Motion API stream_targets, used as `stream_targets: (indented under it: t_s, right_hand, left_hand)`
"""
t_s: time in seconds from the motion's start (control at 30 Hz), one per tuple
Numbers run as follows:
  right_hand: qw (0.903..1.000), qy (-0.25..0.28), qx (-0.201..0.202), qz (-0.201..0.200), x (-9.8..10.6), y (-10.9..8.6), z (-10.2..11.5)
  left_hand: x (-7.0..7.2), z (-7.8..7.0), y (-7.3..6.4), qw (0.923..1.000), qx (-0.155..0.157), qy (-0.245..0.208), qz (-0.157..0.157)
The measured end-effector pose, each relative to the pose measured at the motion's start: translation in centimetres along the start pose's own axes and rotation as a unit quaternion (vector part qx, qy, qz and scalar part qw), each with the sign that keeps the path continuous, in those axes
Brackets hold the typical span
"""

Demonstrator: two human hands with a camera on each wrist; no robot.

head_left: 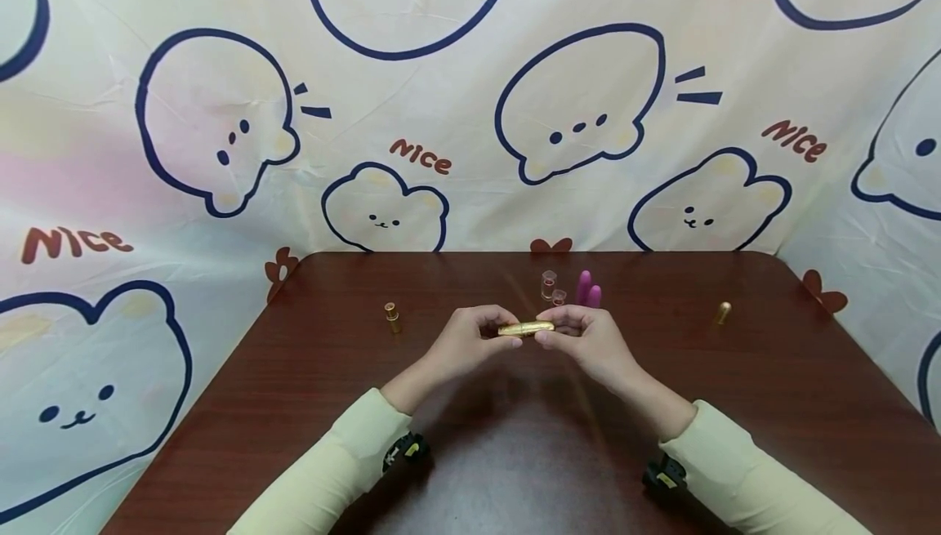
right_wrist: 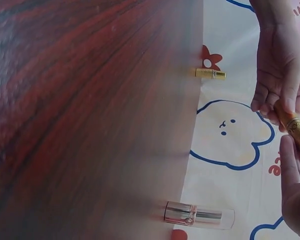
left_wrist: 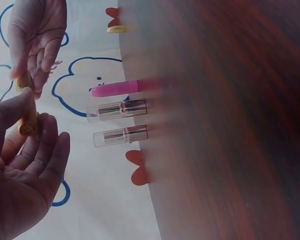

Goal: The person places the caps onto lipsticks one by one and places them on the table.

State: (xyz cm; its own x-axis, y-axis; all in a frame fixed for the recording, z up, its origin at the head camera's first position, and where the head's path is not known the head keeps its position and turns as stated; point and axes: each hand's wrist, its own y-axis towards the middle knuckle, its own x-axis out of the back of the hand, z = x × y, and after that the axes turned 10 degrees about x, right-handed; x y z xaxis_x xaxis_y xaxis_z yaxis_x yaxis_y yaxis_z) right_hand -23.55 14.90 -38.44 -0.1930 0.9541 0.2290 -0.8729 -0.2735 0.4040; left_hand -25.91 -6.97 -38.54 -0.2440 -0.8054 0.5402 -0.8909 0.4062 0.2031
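Both hands hold a gold lipstick tube (head_left: pixel 525 328) sideways above the table, one at each end. My left hand (head_left: pixel 461 345) pinches its left end between thumb and fingers; my right hand (head_left: pixel 594 345) does likewise at the right end. Embossed marks and a band show on the tube (right_wrist: pixel 293 122) in the right wrist view. In the left wrist view its round end (left_wrist: pixel 28 129) faces the camera, and the left fingers curl loosely below it. Beyond the right hand, two clear-cased lipsticks (head_left: pixel 548 284) and two magenta tubes (head_left: pixel 585 286) stand upright, partly hidden in the head view.
A small gold lipstick base (head_left: pixel 393 317) stands on the table's left side. Far to the right is a small gold rounded piece (head_left: pixel 724 312). The brown wooden table (head_left: pixel 515 470) ends at a patterned cloth backdrop (head_left: pixel 470 110) at the back and sides.
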Motion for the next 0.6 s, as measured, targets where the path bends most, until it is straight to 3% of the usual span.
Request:
stream_targets:
  t_s: [0.27,0.6]
  right_hand:
    - [0.9986,-0.053,0.006,-0.006,1.1,0.3,-0.1]
    - [0.9874,-0.153,-0.008,-0.041,5.7,0.1,-0.3]
  left_hand:
    - [0.0,0.6,0.4,0.9993,0.027,0.016,-0.018]
    - [0.1,1.4,0.9,0.9974,0.065,0.0,-0.032]
